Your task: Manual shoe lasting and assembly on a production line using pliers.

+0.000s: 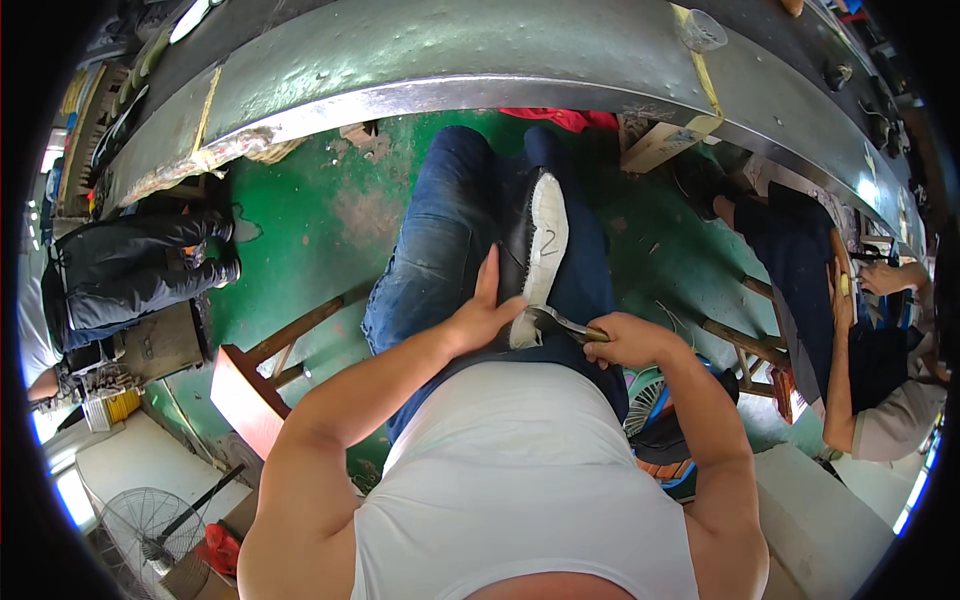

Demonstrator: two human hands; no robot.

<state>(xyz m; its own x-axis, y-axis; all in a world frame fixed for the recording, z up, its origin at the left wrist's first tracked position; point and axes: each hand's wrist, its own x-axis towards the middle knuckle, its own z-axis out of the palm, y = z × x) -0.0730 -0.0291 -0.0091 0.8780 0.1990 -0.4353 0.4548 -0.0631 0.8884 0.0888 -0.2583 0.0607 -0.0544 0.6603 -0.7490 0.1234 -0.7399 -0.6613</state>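
Observation:
A black shoe upper on a last lies across my lap with its pale sole side (546, 235) facing up and its toe pointing away from me. A dark curved mark shows on the sole, and its edge looks ridged all round. My left hand (483, 320) grips the heel end, thumb stretched along the black side. Metal pincers (565, 324) are in my right hand (632, 341), fingers wrapped round the handles. Their curved head meets the heel edge beside my left fingertips. Whether the jaws bite on material cannot be made out.
A metal-covered bench (450, 95) spans the far side, with a clear plastic cup (703, 32) on it. Co-workers sit at right (775, 250) and left (140, 265). A wooden stool (248, 395), a fan (150, 545) and a blue-rimmed basket (650, 405) stand nearby.

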